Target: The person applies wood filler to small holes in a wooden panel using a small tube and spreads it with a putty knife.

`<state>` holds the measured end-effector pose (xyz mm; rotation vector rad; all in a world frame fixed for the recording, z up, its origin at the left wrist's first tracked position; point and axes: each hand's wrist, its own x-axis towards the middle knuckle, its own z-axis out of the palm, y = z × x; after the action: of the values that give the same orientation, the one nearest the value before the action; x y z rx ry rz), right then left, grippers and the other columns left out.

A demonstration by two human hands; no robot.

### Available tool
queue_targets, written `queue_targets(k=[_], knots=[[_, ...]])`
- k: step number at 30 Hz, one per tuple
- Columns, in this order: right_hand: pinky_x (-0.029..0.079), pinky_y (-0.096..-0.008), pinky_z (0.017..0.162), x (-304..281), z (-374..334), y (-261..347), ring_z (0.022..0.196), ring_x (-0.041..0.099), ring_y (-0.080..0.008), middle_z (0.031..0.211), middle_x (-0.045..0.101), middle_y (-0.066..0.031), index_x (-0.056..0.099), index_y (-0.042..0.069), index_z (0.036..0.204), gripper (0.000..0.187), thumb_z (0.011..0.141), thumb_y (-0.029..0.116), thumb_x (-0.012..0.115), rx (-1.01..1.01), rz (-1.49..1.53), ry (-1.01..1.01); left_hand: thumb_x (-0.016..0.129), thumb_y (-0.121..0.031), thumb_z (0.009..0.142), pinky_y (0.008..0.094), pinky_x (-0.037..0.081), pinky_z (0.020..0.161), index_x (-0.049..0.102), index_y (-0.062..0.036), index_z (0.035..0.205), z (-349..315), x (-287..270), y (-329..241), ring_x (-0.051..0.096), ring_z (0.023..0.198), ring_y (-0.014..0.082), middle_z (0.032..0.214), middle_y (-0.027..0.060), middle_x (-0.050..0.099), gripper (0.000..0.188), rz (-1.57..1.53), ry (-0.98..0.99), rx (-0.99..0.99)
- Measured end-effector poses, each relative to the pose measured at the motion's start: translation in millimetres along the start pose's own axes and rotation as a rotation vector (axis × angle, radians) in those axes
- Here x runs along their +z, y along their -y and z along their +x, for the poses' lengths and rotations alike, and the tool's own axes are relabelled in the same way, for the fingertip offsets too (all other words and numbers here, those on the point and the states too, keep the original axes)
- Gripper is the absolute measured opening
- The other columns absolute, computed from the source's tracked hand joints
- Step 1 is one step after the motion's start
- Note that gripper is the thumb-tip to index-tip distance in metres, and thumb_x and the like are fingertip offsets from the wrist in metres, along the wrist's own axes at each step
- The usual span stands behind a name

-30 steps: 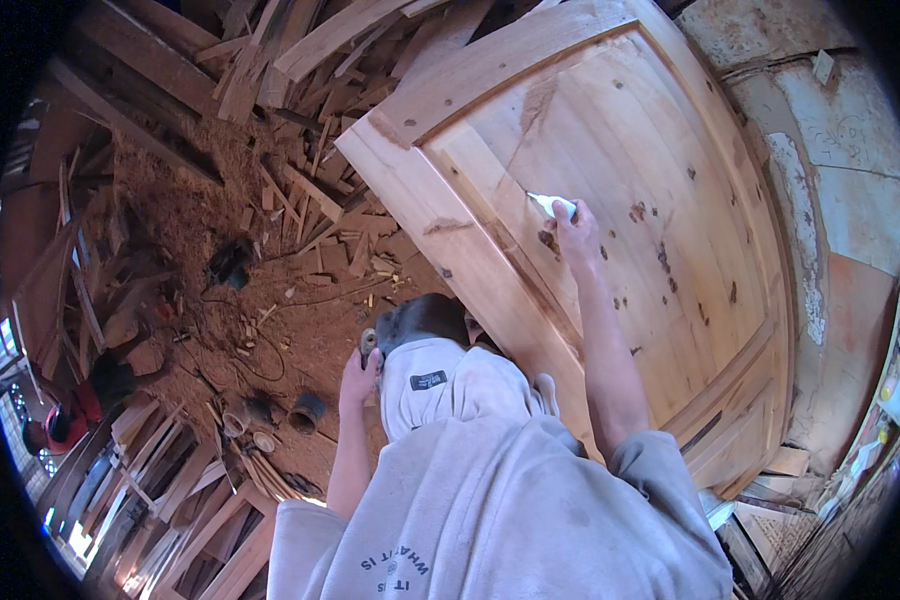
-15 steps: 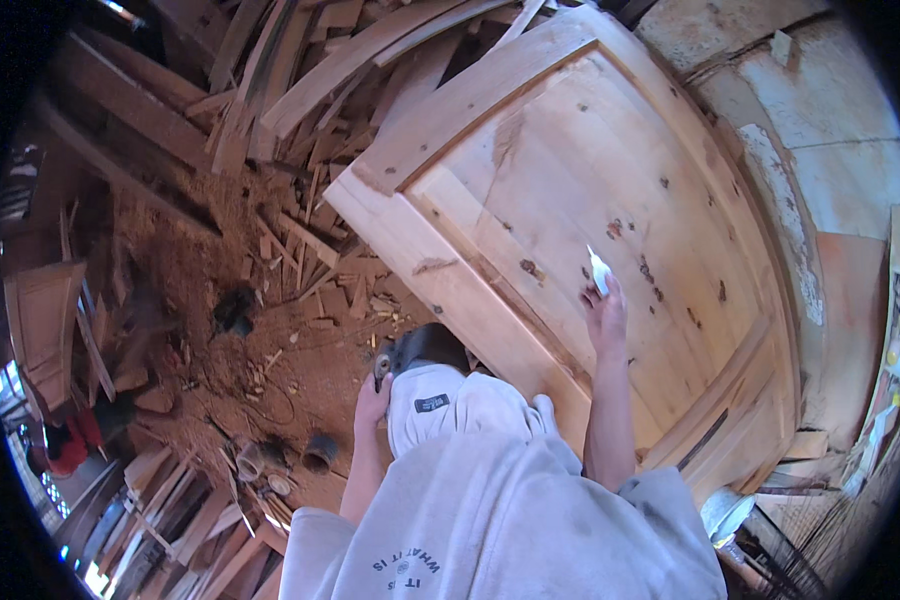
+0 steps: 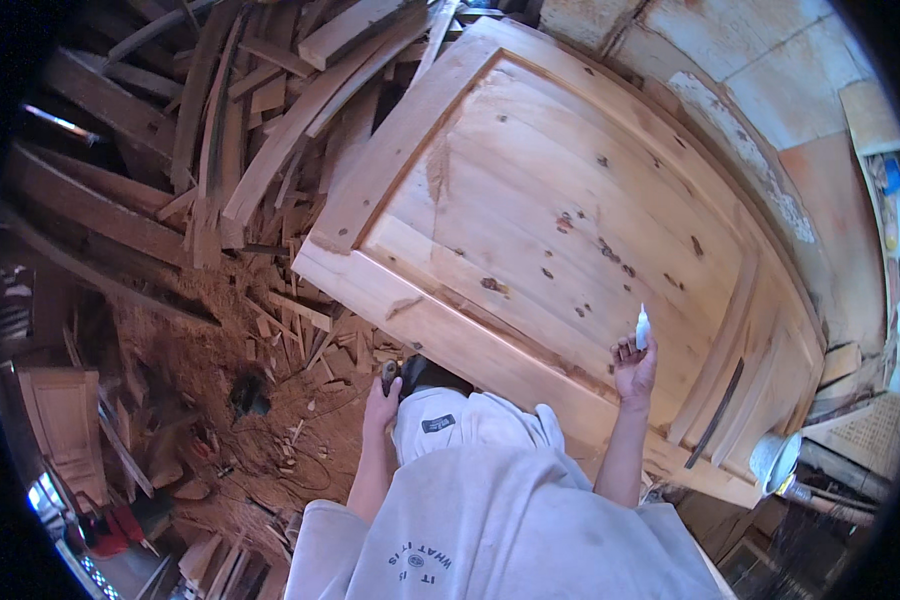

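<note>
A wooden door panel [image 3: 570, 180], pale and dotted with dark knots, lies tilted before me with its raised frame around it. My right hand [image 3: 634, 372] is raised above the panel's lower right part. Its fingers are closed on a small white squeeze bottle [image 3: 643, 331], whose thin nozzle points up. Beside my left leg, below the panel's near edge, my left hand [image 3: 381, 404] grips a small dark tool [image 3: 390, 374] with a brownish end. The kind of tool cannot be made out, as my fingers cover part of it.
Offcuts and long curved boards [image 3: 300, 130] are heaped at the far left. Sawdust and wood scraps cover the floor [image 3: 270, 400]. A smaller panelled door [image 3: 62, 425] leans at the left. A whitish tub [image 3: 773, 462] stands by the panel's right corner, near several loose boards.
My right hand has shifted right with the bottle, from over the knots toward the panel's lower right. The view has turned, and my left hand still grips the dark tool.
</note>
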<state>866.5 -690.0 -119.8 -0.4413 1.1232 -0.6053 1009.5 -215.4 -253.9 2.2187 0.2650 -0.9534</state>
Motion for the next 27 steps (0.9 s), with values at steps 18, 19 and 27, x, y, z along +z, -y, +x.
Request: queue_targets(k=[18, 19, 27], knots=[[0.048, -0.0290, 0.071, -92, -47, 39, 0.075, 0.057, -0.0124, 0.080, 0.060, 0.0004, 0.061, 0.009, 0.094, 0.024, 0.091, 0.033, 0.060, -0.126, 0.131, -0.065, 0.056, -0.047, 0.090, 0.0453, 0.044, 0.090, 0.043, 0.0087, 0.116, -23, 16, -8, 0.058, 0.106, 0.0455, 0.106, 0.0345, 0.059, 0.063, 0.148, -0.060, -0.040], [0.047, -0.0287, 0.071, -92, -51, 40, 0.075, 0.057, -0.0126, 0.080, 0.059, 0.0002, 0.061, 0.009, 0.095, 0.024, 0.091, 0.033, 0.060, -0.130, 0.148, -0.060, 0.056, -0.047, 0.090, 0.0453, 0.044, 0.090, 0.043, 0.0087, 0.116, -25, 16, -8, 0.058, 0.106, 0.0455, 0.106, 0.0345, 0.059, 0.063, 0.151, -0.058, -0.042], [0.045, -0.0288, 0.070, -95, -85, 19, 0.073, 0.053, -0.0132, 0.081, 0.054, 0.0000, 0.057, 0.009, 0.099, 0.027, 0.093, 0.035, 0.059, -0.080, 0.213, 0.033, 0.054, -0.040, 0.093, 0.0430, 0.047, 0.078, 0.051, 0.0008, 0.104, -48, 9, 4, 0.062, 0.087, 0.0367, 0.091, 0.0234, 0.063, 0.043, 0.174, 0.030, 0.122]])
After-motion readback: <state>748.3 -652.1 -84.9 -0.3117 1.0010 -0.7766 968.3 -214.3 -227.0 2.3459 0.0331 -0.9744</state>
